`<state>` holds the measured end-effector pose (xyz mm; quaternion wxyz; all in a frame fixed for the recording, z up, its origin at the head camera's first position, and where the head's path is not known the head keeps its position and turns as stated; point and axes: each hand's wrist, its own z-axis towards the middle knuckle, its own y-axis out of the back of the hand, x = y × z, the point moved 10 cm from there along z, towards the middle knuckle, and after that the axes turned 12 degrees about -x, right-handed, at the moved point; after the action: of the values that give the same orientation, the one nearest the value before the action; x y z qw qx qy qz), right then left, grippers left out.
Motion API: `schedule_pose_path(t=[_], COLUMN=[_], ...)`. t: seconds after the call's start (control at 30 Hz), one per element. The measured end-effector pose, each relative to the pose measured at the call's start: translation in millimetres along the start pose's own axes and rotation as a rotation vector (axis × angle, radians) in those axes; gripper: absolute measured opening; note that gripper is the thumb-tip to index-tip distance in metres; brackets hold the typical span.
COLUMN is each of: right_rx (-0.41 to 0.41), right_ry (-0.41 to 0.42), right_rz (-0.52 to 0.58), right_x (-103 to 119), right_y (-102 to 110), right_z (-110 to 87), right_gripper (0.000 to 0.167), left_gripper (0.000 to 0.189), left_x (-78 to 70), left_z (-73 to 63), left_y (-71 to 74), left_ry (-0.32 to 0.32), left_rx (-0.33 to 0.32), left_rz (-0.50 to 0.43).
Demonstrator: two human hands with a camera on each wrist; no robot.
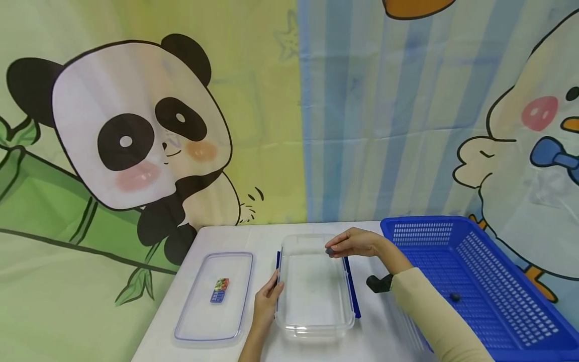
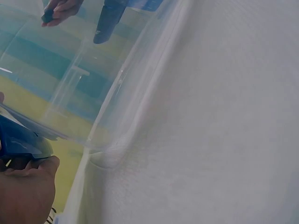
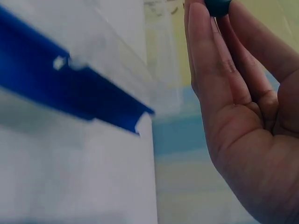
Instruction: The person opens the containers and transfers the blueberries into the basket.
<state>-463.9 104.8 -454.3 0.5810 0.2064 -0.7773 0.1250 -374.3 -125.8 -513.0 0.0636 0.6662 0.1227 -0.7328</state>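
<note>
A see-through plastic container [image 1: 314, 291] with blue side latches stands upright on the table, its top uncovered. My left hand [image 1: 267, 301] grips its left side, with the thumb at the rim. The left wrist view shows that hand [image 2: 28, 191] at the blue latch [image 2: 21, 137]. Over the container's far right corner, my right hand [image 1: 355, 242] pinches a small dark bluish ball [image 1: 329, 251] between thumb and fingertips. From the right wrist, the ball [image 3: 218, 6] looks smooth and round, partly cut off by the frame's top.
To the left lies a see-through lid [image 1: 194, 319] with a blue edge and a colourful label [image 1: 219, 290]. A blue mesh basket [image 1: 538, 306] stands at the right, holding another small dark ball [image 1: 455, 297]. A black strap-like thing [image 1: 377, 284] shows at the right wrist.
</note>
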Motion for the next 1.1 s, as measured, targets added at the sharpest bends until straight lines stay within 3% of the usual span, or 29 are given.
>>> schedule_pose_path(t=[0.2,0.4,0.57,0.87,1.1], right_rx=[0.01,-0.02,0.005,0.033,0.026], right_ry=[0.047,0.104,0.158,0.122,0.05], right_rz=[-0.021,-0.036,-0.027,-0.036,-0.035], right_x=[3,-5,-21,-76,-116], right_y=[46,105,143,181,197], right_z=[-35.2,-77.5,-103.6,-128.7,-139.8], right_gripper=[0.03,0.032,0.035,0.032,0.032], left_gripper=[0.045,0.047,0.048,0.046,0.046], left_x=[17.4,16.2,17.3,22.7,22.0], left_z=[8.5,8.6,9.5,8.9,9.7], left_y=[2.0,6.8,13.4,8.9,1.7], left_ry=[-0.011,-0.029,-0.028,-0.015,-0.021], left_rx=[-0.013,-0.016,-0.035,-0.028,-0.014], left_rz=[-0.01,-0.025,-0.015,-0.013,-0.021])
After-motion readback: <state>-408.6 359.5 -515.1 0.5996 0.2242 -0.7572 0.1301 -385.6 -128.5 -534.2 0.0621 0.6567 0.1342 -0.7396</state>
